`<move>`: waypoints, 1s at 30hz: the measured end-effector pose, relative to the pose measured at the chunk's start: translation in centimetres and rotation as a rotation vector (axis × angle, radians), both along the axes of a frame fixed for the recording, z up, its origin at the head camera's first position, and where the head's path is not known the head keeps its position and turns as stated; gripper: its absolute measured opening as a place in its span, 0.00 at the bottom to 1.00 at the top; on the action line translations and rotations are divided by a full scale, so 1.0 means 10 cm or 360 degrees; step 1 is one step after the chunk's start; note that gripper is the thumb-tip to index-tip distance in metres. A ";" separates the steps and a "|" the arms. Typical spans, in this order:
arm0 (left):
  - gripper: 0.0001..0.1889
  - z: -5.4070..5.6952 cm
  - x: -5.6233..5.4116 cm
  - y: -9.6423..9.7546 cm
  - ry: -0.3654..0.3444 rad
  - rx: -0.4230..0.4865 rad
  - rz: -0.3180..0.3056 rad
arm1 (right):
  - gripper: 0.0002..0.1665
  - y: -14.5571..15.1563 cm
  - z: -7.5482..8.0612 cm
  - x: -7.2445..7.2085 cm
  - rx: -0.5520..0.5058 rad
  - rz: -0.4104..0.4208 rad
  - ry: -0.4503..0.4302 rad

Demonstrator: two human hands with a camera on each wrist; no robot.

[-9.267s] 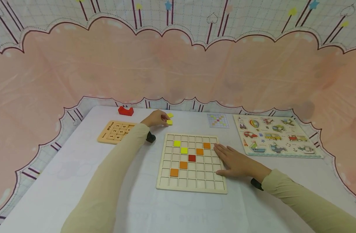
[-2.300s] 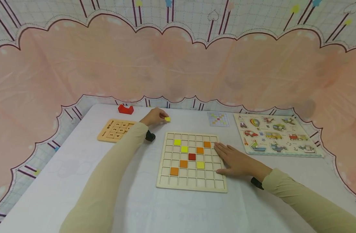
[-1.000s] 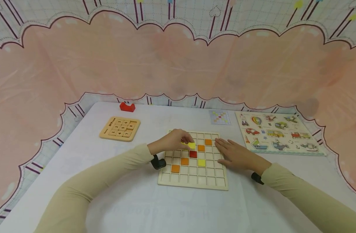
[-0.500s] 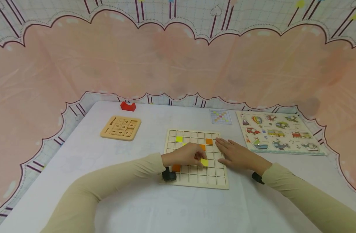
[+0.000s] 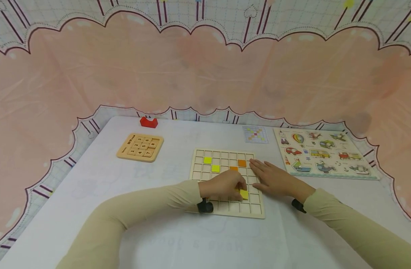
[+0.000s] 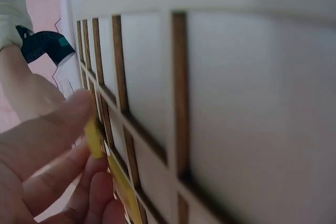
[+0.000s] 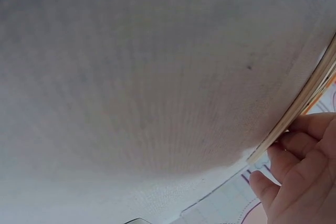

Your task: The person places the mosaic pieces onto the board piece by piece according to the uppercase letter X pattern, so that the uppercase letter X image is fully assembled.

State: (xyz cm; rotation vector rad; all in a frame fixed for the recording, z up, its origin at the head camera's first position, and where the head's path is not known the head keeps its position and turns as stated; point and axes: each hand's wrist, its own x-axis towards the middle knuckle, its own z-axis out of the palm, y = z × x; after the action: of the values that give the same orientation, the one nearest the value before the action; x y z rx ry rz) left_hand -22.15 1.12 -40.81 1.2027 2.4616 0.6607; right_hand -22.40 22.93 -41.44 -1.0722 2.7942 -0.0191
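Note:
A square wooden grid board (image 5: 255, 210) lies on the white table, with yellow tiles (image 5: 207, 160) and orange tiles (image 5: 242, 163) set in its cells. Over its lower right part, my left hand (image 5: 223, 185) pinches a yellow square tile (image 5: 244, 194) between thumb and fingers. The left wrist view shows this held tile (image 6: 94, 139) tilted close over the grid, with another yellow tile (image 6: 124, 190) lying in a cell beside it. The left hand covers several cells, among them the red tile's. My right hand (image 5: 272, 179) rests with straight fingers along the board's right edge.
A wooden number puzzle (image 5: 140, 147) lies to the left, with a red notched block (image 5: 148, 122) behind it. A small pattern card (image 5: 255, 134) lies at the back. On the right is a vehicle picture puzzle (image 5: 323, 154). A patterned curtain (image 5: 192, 71) borders the table.
Both yellow tiles left the table's back: one went into a cell diagonally below the red tile, the other travelled in my left hand to the board's lower right. The right hand stays put.

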 end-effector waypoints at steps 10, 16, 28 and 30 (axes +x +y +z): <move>0.12 0.04 0.07 -0.01 -0.0030 -0.0040 0.0047 | 0.41 -0.01 0.00 0.02 -0.0006 0.0015 -0.0012; 0.08 0.02 0.04 -0.02 -0.0014 -0.0001 -0.0010 | 0.41 -0.01 0.01 0.02 0.0005 0.0000 -0.0032; 0.10 0.10 -0.04 -0.09 0.0015 0.0005 0.0026 | 0.41 -0.01 -0.01 0.02 -0.0011 0.0010 0.0002; 0.10 0.13 -0.07 -0.15 0.0052 0.0025 0.0064 | 0.41 -0.02 -0.02 0.02 -0.0018 0.0020 0.0025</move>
State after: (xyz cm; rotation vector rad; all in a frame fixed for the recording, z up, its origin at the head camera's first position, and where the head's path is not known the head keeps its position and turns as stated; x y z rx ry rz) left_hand -22.89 -0.37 -39.52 1.1816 2.5181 0.6774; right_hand -22.20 22.77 -41.59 -1.0972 2.8045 -0.0247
